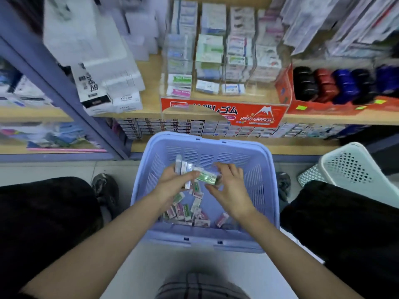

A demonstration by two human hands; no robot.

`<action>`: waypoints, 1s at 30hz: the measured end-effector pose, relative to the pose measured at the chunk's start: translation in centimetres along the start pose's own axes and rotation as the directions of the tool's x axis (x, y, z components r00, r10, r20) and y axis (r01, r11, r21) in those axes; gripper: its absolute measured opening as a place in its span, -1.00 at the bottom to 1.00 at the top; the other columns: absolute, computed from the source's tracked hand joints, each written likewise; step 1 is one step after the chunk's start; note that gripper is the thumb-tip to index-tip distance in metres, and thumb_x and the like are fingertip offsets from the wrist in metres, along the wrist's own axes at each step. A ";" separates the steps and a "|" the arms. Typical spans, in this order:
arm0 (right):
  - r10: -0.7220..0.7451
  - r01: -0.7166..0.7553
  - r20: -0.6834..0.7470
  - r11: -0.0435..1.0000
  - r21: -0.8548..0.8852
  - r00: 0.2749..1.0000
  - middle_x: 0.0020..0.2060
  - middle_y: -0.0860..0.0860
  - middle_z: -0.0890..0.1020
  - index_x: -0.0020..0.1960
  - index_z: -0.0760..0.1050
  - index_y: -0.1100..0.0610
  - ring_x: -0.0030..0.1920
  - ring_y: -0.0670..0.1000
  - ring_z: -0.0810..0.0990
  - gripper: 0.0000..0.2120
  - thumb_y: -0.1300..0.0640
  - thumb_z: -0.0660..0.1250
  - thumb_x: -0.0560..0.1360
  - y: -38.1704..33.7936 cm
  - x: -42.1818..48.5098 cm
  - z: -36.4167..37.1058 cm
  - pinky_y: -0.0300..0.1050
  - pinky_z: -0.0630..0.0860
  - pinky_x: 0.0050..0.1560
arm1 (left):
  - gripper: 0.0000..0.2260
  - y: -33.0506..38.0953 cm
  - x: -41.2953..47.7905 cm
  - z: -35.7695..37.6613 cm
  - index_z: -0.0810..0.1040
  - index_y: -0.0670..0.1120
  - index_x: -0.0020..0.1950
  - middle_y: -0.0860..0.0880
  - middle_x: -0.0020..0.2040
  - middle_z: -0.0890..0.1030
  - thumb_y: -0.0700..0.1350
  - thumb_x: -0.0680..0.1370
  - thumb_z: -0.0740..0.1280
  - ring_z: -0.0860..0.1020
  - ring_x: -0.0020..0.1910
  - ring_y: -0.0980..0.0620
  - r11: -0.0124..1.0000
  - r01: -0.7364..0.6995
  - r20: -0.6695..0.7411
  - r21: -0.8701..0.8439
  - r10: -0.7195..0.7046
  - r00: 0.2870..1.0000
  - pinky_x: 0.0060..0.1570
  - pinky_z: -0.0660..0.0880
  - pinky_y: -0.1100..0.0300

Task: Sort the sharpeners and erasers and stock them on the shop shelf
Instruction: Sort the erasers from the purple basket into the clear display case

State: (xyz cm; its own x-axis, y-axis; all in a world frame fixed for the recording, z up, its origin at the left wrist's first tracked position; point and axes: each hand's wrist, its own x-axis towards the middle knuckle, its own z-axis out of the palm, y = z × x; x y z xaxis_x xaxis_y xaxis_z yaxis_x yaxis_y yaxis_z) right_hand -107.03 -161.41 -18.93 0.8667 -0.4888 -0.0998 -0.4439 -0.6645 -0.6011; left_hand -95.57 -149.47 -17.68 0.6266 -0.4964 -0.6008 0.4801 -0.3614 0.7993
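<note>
A lilac plastic basket (262, 190) sits on the floor before the shelf, with several small wrapped erasers (185, 209) loose on its bottom. My left hand (172, 184) grips a stack of erasers (183, 169) above the basket. My right hand (228, 188) pinches a green-labelled eraser (206, 176) against that stack. On the shelf stands a red "Hard Eraser" display box (224, 114) with clear compartments holding eraser packs (210, 55).
A red carton of black, red and blue items (336, 85) stands right of the display. White boxes (108, 61) are stacked at left. A white perforated basket (354, 171) lies at right. My knees flank the lilac basket.
</note>
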 end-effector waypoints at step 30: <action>-0.599 0.381 -0.299 0.745 -0.547 0.742 -0.13 0.06 0.56 -0.08 0.62 0.17 -0.15 0.13 0.52 -0.67 -0.05 0.23 0.48 -10.9 13.6 -9.8 -0.09 0.49 -0.23 | -0.68 17.0 1.5 -4.6 0.53 -0.08 0.05 -0.05 -0.04 0.65 -0.07 0.37 0.53 0.61 -0.04 -0.03 0.947 -0.258 -0.216 -0.190 0.216 0.952 0.07 0.55 -0.04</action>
State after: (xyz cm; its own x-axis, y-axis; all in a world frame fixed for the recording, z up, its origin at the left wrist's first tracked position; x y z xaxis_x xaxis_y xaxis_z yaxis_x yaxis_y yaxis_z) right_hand -92.62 -166.33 -5.94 0.8413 -0.1337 0.5238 -0.1250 -0.9908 -0.0522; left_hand -83.63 -152.72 -5.11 0.8329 -0.3802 -0.4021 0.4097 -0.0648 0.9099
